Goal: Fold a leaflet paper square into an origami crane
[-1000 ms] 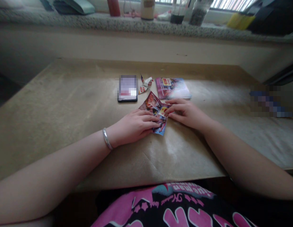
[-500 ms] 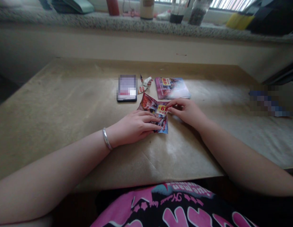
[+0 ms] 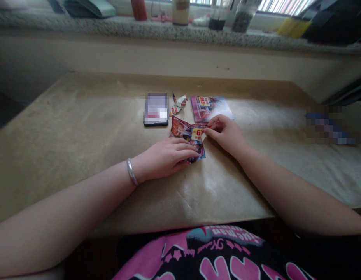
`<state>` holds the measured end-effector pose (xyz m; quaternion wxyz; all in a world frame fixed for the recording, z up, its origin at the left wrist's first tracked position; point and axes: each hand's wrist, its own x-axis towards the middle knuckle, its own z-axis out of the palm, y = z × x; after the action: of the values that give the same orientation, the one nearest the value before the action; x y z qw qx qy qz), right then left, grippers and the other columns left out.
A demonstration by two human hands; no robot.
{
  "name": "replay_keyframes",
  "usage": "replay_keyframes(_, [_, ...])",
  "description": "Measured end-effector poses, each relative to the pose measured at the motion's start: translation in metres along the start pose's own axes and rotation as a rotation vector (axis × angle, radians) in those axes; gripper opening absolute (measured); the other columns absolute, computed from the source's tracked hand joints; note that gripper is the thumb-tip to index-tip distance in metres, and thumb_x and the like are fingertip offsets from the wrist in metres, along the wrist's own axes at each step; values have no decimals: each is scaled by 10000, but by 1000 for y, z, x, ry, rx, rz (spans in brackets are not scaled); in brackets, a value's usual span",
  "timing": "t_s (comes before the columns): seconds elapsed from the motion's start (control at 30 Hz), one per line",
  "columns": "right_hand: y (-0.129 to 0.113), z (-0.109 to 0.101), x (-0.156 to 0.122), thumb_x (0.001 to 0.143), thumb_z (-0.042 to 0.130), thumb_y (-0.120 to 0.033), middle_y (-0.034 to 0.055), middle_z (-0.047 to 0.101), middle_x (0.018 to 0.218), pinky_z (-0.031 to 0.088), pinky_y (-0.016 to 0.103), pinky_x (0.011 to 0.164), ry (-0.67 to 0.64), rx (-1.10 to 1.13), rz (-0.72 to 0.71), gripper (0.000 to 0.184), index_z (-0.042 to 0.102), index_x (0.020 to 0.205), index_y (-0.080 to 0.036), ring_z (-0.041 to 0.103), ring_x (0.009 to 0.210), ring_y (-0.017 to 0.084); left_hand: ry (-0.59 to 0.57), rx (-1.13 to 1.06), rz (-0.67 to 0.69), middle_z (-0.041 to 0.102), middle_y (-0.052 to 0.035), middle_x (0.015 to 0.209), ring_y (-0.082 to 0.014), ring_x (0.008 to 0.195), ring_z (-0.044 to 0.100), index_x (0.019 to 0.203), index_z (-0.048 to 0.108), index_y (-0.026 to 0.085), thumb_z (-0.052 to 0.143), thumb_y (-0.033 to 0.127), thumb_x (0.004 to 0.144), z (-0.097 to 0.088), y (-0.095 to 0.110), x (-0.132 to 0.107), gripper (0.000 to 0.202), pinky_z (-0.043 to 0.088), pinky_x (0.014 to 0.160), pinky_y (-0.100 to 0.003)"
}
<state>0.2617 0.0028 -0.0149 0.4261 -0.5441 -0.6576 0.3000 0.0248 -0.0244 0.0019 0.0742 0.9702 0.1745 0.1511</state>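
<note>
A creased, colourful printed sheet of paper [image 3: 183, 129] with a yellow price patch lies on the table in front of me. Over its lower left part rests my left hand [image 3: 169, 155], flat with fingers extended. My right hand [image 3: 228, 134] pinches the sheet's right edge between thumb and fingertips, and that edge is lifted or bent over. Just beyond the sheet sits a small folded paper bird [image 3: 179, 105]. A neat stack of printed leaflets [image 3: 214, 108] lies behind my right hand.
A phone [image 3: 156, 111] with a blurred screen lies left of the paper bird. On the table's [image 3: 95, 116] right side is a blurred blue packet-like item [image 3: 329, 126]. Jars [image 3: 243, 15] and other items stand on the speckled windowsill [image 3: 110, 29].
The sheet has turned slightly and its right edge is bent further over the price patch. My right hand has shifted a little left and away from me. My left hand stays almost still.
</note>
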Motion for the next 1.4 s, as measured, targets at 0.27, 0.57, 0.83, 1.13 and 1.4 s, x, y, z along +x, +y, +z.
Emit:
replay_keyframes(0.27, [-5, 5, -3, 660, 756, -318, -91, 570, 563, 377, 233, 507, 56, 130, 20, 434, 487, 988, -229, 525, 508, 107, -18, 7, -59, 631, -101, 1201, -211, 1082, 605, 1117, 620, 184, 584, 208, 864, -3, 3, 0, 257, 490, 956, -359])
replay_keyframes(0.57, [-9, 3, -5, 701, 723, -532, -10, 635, 551, 427, 231, 491, -4, 123, 106, 423, 466, 609, -209, 584, 506, 114, -19, -31, -33, 640, -91, 1192, -212, 1113, 592, 1115, 631, 190, 532, 221, 903, -2, 2, 0, 236, 483, 986, -377])
replay_keyframes(0.83, [-8, 5, -10, 741, 700, -485, -31, 591, 544, 437, 249, 479, -30, 64, 77, 377, 430, 659, -236, 648, 549, 163, 89, -100, -116, 516, -143, 1230, -254, 1166, 535, 1112, 551, 154, 663, 335, 839, 0, 4, -4, 346, 485, 1027, -414])
replay_keyframes(1.13, [-21, 8, -22, 690, 704, -278, -32, 603, 619, 464, 254, 541, -111, 9, -38, 224, 488, 700, -217, 575, 574, 124, 231, -54, -86, 221, -230, 1533, -381, 1447, 208, 1525, 32, 199, 717, 648, 685, 10, -7, -7, 1173, 234, 1176, -577])
replay_keyframes(1.4, [-30, 7, -29, 725, 678, -290, 6, 653, 689, 491, 267, 564, -231, -115, -175, 143, 572, 691, -201, 581, 587, 125, 134, 0, -168, 302, -244, 1520, -401, 1419, 275, 1531, 7, 172, 751, 714, 567, 8, -3, -8, 1333, 131, 1168, -614])
